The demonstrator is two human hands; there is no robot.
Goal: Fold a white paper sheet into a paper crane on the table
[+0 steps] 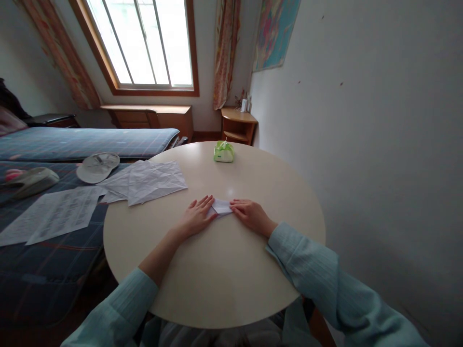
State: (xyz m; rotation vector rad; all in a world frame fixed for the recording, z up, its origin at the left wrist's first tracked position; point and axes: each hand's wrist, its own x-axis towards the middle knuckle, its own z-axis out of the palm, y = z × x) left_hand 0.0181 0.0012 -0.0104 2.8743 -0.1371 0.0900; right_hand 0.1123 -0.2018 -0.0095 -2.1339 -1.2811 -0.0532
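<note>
A small piece of folded white paper point(222, 206) lies on the round cream table point(217, 274), between my two hands. My left hand point(197, 217) rests flat over the paper's left end, its fingers stretched out and the thumb towards the near edge. At the right end, my right hand point(249, 214) has its fingers closed together on the paper's edge. Part of the paper is hidden under the fingers of both hands.
Creased white sheets point(155, 180) lie at the table's left edge. A green tissue pack point(224, 151) stands at the far side. Printed sheets point(65, 212) and a white cap point(97, 167) lie on the bed to the left. A white wall point(379, 144) rises on the right.
</note>
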